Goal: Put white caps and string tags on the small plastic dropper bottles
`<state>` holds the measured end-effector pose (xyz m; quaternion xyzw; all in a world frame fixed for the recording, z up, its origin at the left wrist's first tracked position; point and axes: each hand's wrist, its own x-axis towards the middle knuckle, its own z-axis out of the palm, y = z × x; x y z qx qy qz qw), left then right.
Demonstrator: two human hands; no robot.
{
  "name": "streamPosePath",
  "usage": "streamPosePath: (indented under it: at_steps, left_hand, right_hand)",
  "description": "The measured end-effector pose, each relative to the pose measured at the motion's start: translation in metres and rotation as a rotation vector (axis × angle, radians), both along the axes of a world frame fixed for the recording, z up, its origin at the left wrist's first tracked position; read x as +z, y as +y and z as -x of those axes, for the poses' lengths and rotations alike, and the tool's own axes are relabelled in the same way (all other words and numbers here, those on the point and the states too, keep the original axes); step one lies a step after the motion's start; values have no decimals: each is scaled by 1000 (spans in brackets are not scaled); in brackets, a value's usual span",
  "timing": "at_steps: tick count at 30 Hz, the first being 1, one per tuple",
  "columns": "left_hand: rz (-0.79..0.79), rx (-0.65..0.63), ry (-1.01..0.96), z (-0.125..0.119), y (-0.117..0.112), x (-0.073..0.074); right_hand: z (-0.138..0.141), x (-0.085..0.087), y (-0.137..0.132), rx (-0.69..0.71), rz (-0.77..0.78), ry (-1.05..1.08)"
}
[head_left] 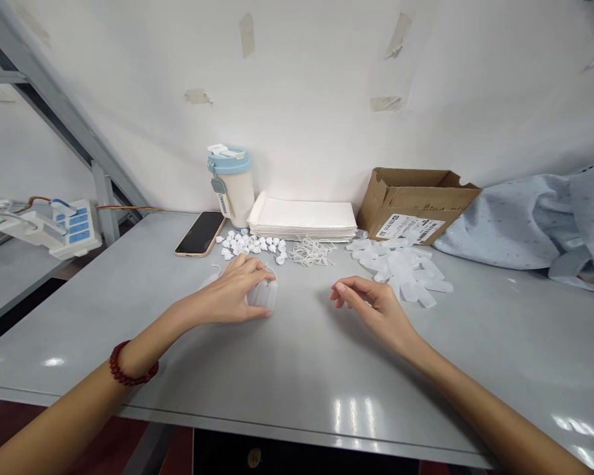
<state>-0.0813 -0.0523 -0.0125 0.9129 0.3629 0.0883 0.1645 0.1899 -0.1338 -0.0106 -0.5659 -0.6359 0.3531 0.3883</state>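
Observation:
My left hand (240,290) spans a few translucent plastic tubes (263,297) lying side by side on the grey table (287,369). Its thumb rests at their near ends and its fingers at the far ends; the palm hides part of them. Thin white strings (271,269) stick out beyond the tubes. My right hand (369,307) hovers low over the table, fingers loosely bent and apart, with nothing visible in them. Just beyond it lies a loose heap of similar translucent tubes (408,267).
Behind the hands are small white caps (247,244), a heap of white strings (311,251) and a stack of white paper sleeves (307,221). A phone (201,233), a tumbler (237,191), a cardboard box (420,198), a pale blue cloth bag (519,224) and a power strip (76,227) stand around.

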Motion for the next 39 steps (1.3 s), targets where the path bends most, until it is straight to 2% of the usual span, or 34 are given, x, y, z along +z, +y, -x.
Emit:
streamPosePath:
  at_steps: [6, 15, 23, 31, 39]
  left_hand:
    - [42, 22, 50, -3, -2, 7]
    - [30, 6, 80, -3, -2, 5]
    - [16, -81, 60, -20, -3, 10]
    - [-11, -90, 129, -35, -10, 14]
    - [-7, -72, 144, -30, -5, 18]
  right_hand:
    - [0, 0, -1, -3, 19, 4]
    - [0, 0, 0, 0, 20, 10]
    - [0, 1, -1, -2, 10, -6]
    - [-1, 1, -1, 2, -6, -10]
    - [-1, 2, -1, -6, -17, -12]
